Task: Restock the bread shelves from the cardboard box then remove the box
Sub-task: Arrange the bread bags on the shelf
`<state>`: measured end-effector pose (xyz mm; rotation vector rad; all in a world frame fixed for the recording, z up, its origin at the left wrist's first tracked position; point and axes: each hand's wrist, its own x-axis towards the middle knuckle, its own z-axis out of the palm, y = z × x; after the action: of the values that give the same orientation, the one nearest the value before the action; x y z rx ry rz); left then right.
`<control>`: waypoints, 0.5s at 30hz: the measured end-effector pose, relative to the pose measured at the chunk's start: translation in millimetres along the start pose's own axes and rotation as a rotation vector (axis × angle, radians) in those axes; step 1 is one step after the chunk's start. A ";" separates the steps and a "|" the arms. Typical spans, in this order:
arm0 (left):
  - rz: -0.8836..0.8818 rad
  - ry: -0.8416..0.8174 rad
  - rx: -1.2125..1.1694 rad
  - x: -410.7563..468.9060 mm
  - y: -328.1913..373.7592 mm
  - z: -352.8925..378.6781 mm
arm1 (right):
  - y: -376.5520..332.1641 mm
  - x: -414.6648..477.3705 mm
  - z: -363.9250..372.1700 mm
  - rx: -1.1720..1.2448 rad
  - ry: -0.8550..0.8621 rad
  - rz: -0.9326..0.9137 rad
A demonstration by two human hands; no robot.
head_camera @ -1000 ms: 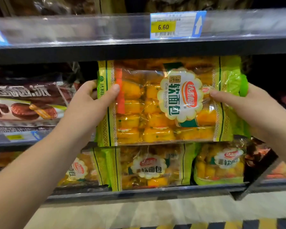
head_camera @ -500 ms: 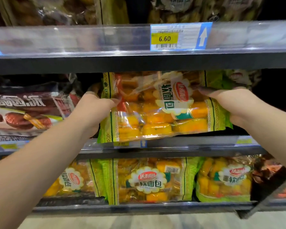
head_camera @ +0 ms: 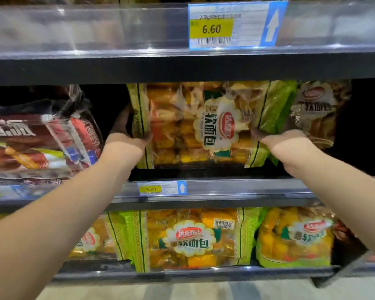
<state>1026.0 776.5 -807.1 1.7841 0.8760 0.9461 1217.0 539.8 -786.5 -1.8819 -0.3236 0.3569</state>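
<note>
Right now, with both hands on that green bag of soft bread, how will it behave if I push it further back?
Probably floppy: the green bread bag has creased film near the right hand. Likely light for its size, being small loose buns. Standing on edge, gripped by the left hand too, it may slump when released.

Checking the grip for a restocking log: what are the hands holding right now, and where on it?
One green-edged bread pack, held by both hands: the left hand grips its left end, the right hand its right end.
</note>
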 end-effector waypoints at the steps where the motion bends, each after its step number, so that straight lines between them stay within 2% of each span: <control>1: -0.029 -0.031 0.029 -3.7 -5.8 1.6 | 7.5 2.1 -2.7 -0.030 -0.009 0.026; 3: -0.105 -0.102 0.146 -8.2 -9.2 5.3 | 12.5 -1.9 -6.1 -0.181 -0.027 0.045; 7: -0.210 -0.219 0.570 1.0 -6.2 8.8 | 16.2 5.8 -6.1 -0.587 -0.098 0.043; 10: -0.214 -0.296 0.854 9.9 -14.4 8.9 | 17.3 14.6 1.6 -0.839 -0.089 0.029; 12: -0.182 -0.293 0.855 14.0 -17.8 10.5 | 17.1 20.7 6.6 -0.868 -0.047 0.036; 15: -0.104 -0.285 0.811 19.5 -22.3 14.0 | 21.6 32.3 13.9 -0.725 -0.010 0.045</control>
<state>1043.5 795.4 -827.4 2.4341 1.2509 0.2406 1242.1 557.3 -814.1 -2.6001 -0.4581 0.2993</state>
